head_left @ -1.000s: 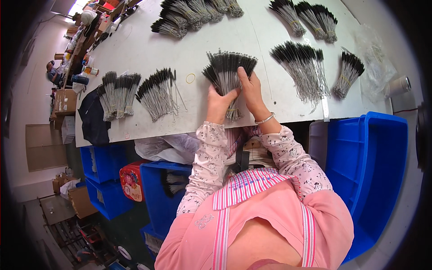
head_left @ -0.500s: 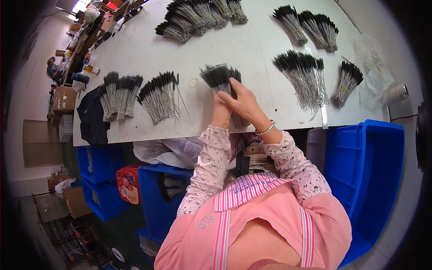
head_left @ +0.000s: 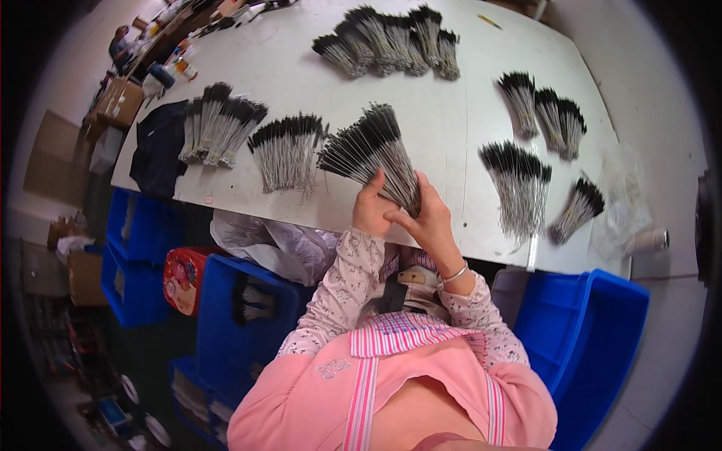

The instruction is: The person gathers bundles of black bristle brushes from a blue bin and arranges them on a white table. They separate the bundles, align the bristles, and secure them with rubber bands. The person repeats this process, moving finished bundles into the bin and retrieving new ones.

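Note:
Between my two hands is a fanned bunch of thin wire brushes (head_left: pixel 370 154), black bristles up and bare wire stems down, above the table's near edge. My left hand (head_left: pixel 374 207) is closed round the lower stems, thumb in front. On the right side of the stems, my right hand (head_left: pixel 429 214) is closed against the bunch, its thumb reaching toward my left palm. Left of the bunch lies a loose row of similar brushes (head_left: pixel 284 154). The lower wire ends in my hands are partly hidden.
Brush bundles lie at the left (head_left: pixel 218 128), far middle (head_left: pixel 387 45) and right (head_left: pixel 553 124), with a wide loose pile (head_left: pixel 515 188) nearer. Clear plastic bags (head_left: pixel 623 195) sit by the right edge. Blue bins (head_left: pixel 579 323) stand below the table, a dark cloth (head_left: pixel 159 146) at left.
The bunch, upright and partly covered by my hands before, is now spread into a fan leaning left. My hands have moved lower on the stems. The yellow rubber band no longer shows.

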{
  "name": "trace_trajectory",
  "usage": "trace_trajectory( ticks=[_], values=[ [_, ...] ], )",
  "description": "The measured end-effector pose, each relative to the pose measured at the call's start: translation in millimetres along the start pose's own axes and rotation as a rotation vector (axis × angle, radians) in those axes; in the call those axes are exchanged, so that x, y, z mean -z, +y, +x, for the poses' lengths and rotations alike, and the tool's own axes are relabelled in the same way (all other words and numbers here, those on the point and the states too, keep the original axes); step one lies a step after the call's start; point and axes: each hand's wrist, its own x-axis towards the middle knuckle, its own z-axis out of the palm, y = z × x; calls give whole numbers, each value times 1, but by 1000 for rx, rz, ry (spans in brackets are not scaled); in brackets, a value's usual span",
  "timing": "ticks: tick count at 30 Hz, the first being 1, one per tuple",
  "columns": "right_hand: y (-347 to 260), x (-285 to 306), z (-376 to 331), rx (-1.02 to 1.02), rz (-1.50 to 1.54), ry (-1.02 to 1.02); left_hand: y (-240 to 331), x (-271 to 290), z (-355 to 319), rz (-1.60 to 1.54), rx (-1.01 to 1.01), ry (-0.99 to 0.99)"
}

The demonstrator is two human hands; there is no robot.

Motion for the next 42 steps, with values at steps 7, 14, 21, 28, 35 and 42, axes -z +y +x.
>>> trace_trajectory(
  ticks=[7,14,21,28,35,42],
  values=[
    [2,3,5,-185,501,-102,4,-15,-11,312,-148,10],
    [4,29,25,-481,506,-160,16,-30,-27,1022,-647,541],
    [-8,66,43,-417,267,-195,14,-50,-36,1904,-1011,284],
    [-17,76,51,-510,429,-233,24,-4,9,1967,-1187,228],
    [19,71,44,-697,740,-171,26,31,7,1899,-953,524],
    [45,68,45,-1023,1374,-331,33,19,9,2009,-894,476]
  ],
)
